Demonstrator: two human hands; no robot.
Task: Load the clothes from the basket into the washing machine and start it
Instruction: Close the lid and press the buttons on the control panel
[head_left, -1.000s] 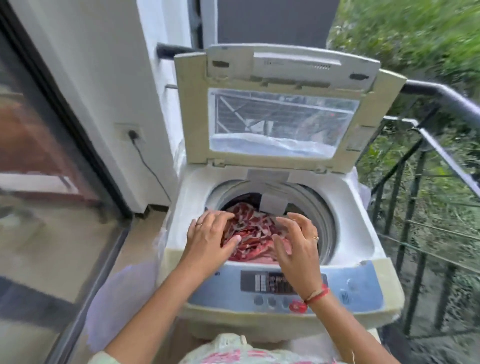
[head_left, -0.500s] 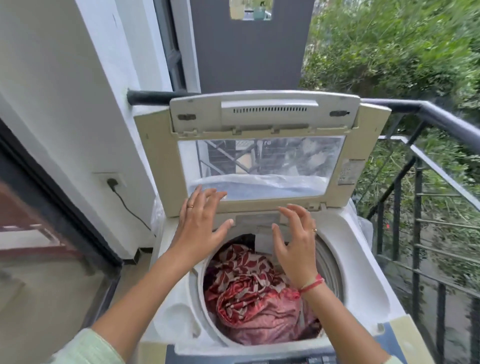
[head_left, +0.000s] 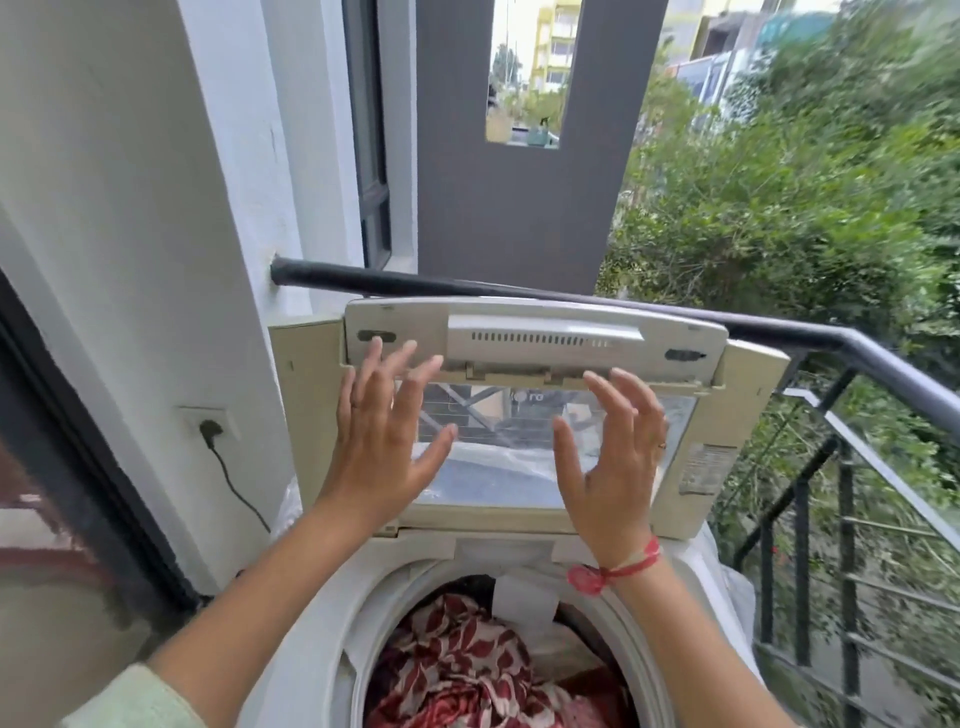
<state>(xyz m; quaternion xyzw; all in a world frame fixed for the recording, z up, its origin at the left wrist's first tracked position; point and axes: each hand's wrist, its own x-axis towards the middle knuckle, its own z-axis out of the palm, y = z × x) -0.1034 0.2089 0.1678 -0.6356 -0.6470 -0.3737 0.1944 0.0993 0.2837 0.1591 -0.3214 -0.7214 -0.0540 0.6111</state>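
The white top-loading washing machine (head_left: 311, 670) stands in front of me with its lid (head_left: 540, 343) folded upright. Red and white patterned clothes (head_left: 467, 670) fill its drum. My left hand (head_left: 384, 436) is raised in front of the lid's left part, fingers spread, fingertips near the lid's upper panel. My right hand (head_left: 613, 462) is raised in front of the lid's clear window, fingers slightly bent. Neither hand holds anything. Whether they touch the lid is not clear. The basket is out of view.
A white wall (head_left: 130, 234) with a socket and plugged cable (head_left: 210, 428) is on the left. A black metal railing (head_left: 857, 358) runs behind and to the right of the machine, with green bushes beyond. A glass door frame (head_left: 78, 441) lies at far left.
Both hands left the clothes in the drum and rose to the upright lid. My view tilted up, so the control panel dropped out of sight.
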